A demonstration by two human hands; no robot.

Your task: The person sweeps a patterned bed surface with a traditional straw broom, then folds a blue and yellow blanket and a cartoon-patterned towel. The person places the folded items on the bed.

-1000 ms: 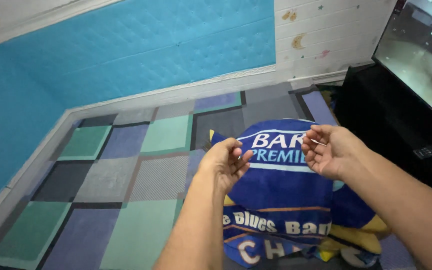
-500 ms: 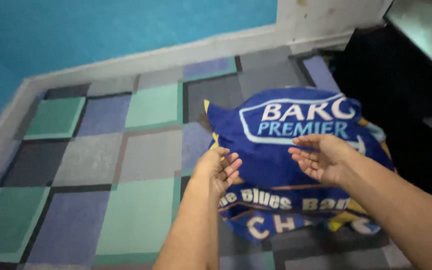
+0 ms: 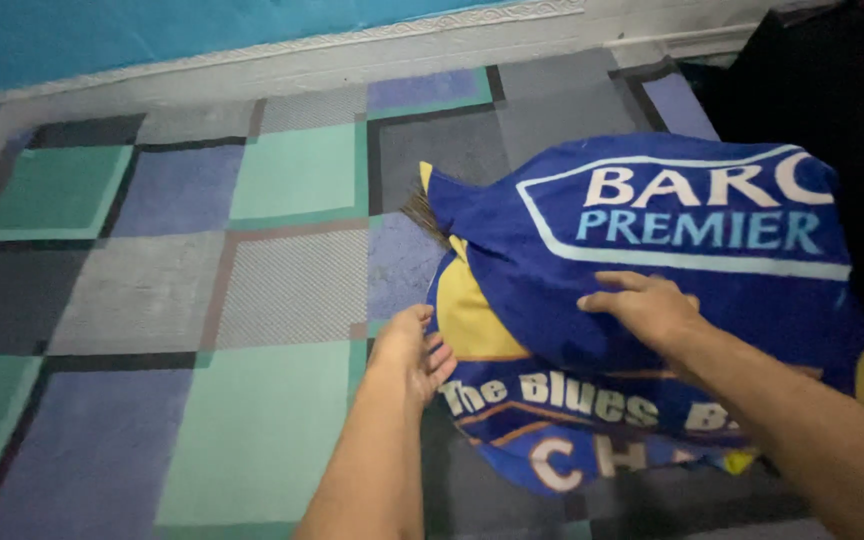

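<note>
A blue cloth [image 3: 742, 300] with white lettering and yellow patches lies bunched on the checked carpet [image 3: 202, 300]. My right hand [image 3: 647, 308] rests palm down on top of the cloth, fingers spread and pointing left. My left hand [image 3: 412, 350] is at the cloth's left edge, fingers loosely apart and touching the yellow and blue border. Neither hand has closed on the cloth.
The carpet has green, purple and grey squares. A white skirting board [image 3: 282, 60] runs along the far edge under a turquoise wall [image 3: 102, 35]. Black furniture [image 3: 832, 90] stands at the right, close behind the cloth.
Both hands have dropped from in front of me down onto the cloth. My right palm turned over to face down. The view tilted lower and closer to the floor.
</note>
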